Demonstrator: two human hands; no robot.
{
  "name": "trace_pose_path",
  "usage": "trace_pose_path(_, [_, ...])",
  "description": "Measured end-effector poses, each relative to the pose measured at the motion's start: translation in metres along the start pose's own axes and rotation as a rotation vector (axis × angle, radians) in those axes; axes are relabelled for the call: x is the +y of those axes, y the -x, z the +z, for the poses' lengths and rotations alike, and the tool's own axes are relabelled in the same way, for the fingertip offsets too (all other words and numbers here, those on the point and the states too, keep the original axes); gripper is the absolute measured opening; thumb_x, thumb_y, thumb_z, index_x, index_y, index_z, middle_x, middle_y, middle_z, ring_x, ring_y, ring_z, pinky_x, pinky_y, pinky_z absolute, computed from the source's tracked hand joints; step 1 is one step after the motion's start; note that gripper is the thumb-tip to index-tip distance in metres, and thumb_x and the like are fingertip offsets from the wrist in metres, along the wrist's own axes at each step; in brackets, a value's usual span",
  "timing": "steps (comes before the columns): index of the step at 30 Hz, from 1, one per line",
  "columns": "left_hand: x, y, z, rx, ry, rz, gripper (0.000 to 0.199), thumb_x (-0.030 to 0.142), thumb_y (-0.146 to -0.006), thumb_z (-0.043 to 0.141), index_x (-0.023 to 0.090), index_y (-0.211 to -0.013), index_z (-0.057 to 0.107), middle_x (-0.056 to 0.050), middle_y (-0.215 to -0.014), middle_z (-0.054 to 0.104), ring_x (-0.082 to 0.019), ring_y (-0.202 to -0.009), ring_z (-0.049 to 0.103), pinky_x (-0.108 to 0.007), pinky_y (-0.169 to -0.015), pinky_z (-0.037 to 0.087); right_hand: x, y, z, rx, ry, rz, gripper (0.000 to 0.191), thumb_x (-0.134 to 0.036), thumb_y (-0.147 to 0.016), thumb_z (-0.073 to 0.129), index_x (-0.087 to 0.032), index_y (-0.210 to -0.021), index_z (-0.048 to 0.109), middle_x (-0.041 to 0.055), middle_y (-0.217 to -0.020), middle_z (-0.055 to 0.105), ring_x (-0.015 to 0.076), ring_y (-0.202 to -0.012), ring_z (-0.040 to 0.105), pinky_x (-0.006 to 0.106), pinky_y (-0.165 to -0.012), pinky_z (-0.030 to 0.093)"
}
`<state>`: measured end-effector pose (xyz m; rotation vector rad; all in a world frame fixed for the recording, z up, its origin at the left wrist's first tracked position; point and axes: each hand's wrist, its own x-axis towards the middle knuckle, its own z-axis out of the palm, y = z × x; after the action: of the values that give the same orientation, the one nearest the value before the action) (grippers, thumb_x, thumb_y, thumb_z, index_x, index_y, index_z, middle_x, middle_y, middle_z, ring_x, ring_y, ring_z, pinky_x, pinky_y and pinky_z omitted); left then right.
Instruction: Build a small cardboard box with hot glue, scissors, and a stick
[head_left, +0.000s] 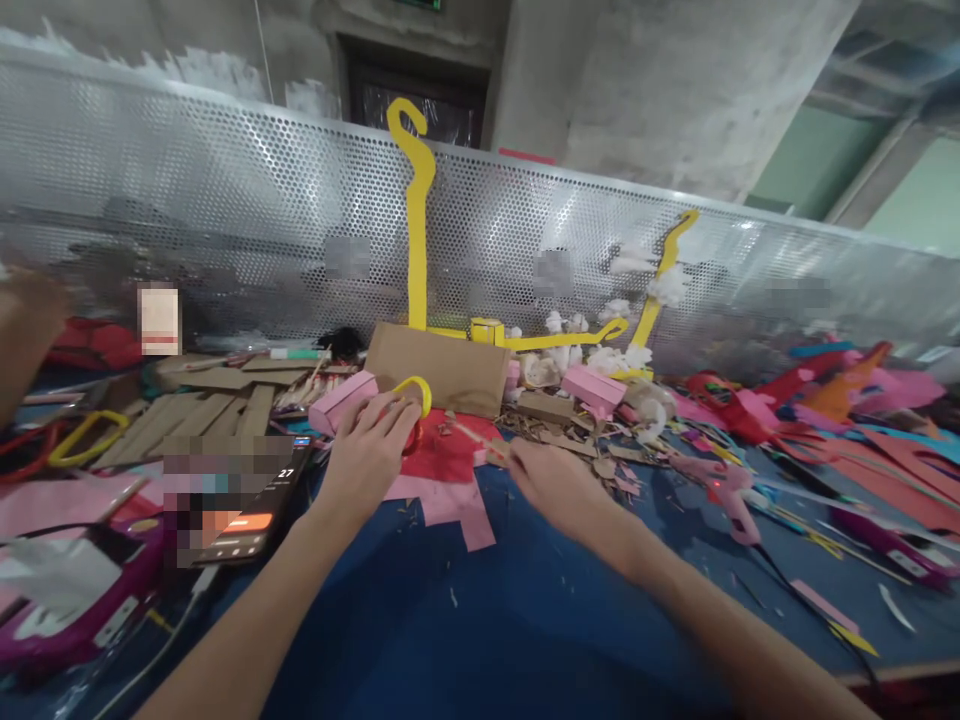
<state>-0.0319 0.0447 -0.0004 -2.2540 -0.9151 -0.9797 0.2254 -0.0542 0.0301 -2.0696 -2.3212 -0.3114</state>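
Observation:
My left hand [379,432] is bent over a pair of scissors with yellow and red handles [424,392]; its fingers partly hide them. Closed in a pinch, my right hand [551,480] has a thin pale stick [474,436] at its fingertips, pointing left. Between the hands lies a red sheet [442,455] on top of pink paper [457,510]. Just behind stands a brown cardboard piece [442,370], with a pink paper box [341,402] to its left. A tall yellow hook-topped strip [417,240] rises behind the cardboard.
A pink glue gun [731,495] lies on the blue table [420,640] at right, its cord trailing forward. Cardboard strips [180,425], a phone [262,500] and a purple device [127,590] are at left. A perforated metal panel [225,190] runs along the back.

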Motion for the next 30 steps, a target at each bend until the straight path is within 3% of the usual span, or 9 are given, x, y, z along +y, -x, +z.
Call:
trace_pose_path(7, [-0.007,0.0,-0.003,0.088,0.063,0.035,0.037,0.005,-0.097,0.046,0.013,-0.131,0.057,-0.018,-0.132,0.071,-0.031,-0.127,0.064,-0.047,-0.107,0.042,-0.088,-0.056,0.025,-0.044,-0.071,-0.202,0.024,-0.023,-0.106,0.046,-0.013,-0.119,0.064,0.0129,-0.103,0.076,0.0246,-0.09,0.075,0.034,-0.073,0.057])
trace_pose_path(11, [-0.01,0.001,-0.004,0.106,0.04,0.021,0.037,0.007,-0.097,0.048,0.015,-0.132,0.056,-0.017,-0.133,0.071,-0.031,-0.126,0.064,-0.048,-0.106,0.041,-0.111,-0.078,0.034,-0.071,-0.086,-0.284,0.032,-0.035,-0.101,0.063,-0.016,-0.127,0.063,0.0082,-0.12,0.068,0.0217,-0.1,0.07,0.042,-0.085,0.06])
trace_pose_path(14, [-0.011,0.001,-0.005,0.115,0.039,0.01,0.039,0.005,-0.096,0.048,0.016,-0.133,0.055,-0.016,-0.133,0.071,-0.03,-0.126,0.064,-0.048,-0.106,0.04,-0.097,-0.084,0.039,-0.106,-0.067,-0.246,0.034,-0.034,-0.1,0.065,-0.017,-0.129,0.062,0.0094,-0.127,0.066,0.0237,-0.106,0.068,0.045,-0.089,0.059])
trace_pose_path(20, [-0.01,-0.002,-0.009,0.171,0.052,-0.003,0.04,0.004,-0.096,0.05,0.019,-0.132,0.057,-0.013,-0.129,0.074,-0.028,-0.124,0.066,-0.046,-0.106,0.04,-0.014,-0.091,0.031,-0.231,0.031,0.031,0.035,-0.035,-0.099,0.065,-0.017,-0.13,0.062,0.01,-0.129,0.065,0.0242,-0.107,0.068,0.045,-0.089,0.059])
trace_pose_path(23, [-0.011,-0.004,-0.011,0.209,0.046,-0.002,0.039,0.002,-0.094,0.051,0.017,-0.13,0.058,-0.014,-0.129,0.074,-0.029,-0.123,0.067,-0.047,-0.106,0.039,-0.007,-0.091,0.023,-0.239,0.051,0.072,0.035,-0.035,-0.099,0.065,-0.017,-0.13,0.062,0.0104,-0.13,0.065,0.0244,-0.108,0.067,0.045,-0.09,0.059])
trace_pose_path(25, [-0.012,-0.004,-0.011,0.223,0.045,-0.01,0.039,0.002,-0.094,0.052,0.017,-0.13,0.058,-0.014,-0.129,0.073,-0.029,-0.124,0.066,-0.047,-0.107,0.039,-0.03,-0.091,0.02,-0.217,0.031,0.013,0.035,-0.035,-0.099,0.065,-0.018,-0.129,0.062,0.0103,-0.129,0.065,0.0244,-0.108,0.067,0.045,-0.09,0.059])
trace_pose_path(30, [-0.014,-0.002,-0.01,0.263,0.049,-0.022,0.04,0.003,-0.096,0.052,0.019,-0.133,0.056,-0.013,-0.128,0.074,-0.028,-0.123,0.067,-0.046,-0.105,0.041,-0.112,-0.092,0.023,-0.124,-0.054,-0.188,0.034,-0.034,-0.1,0.065,-0.018,-0.13,0.062,0.0099,-0.13,0.064,0.0246,-0.109,0.067,0.046,-0.091,0.058])
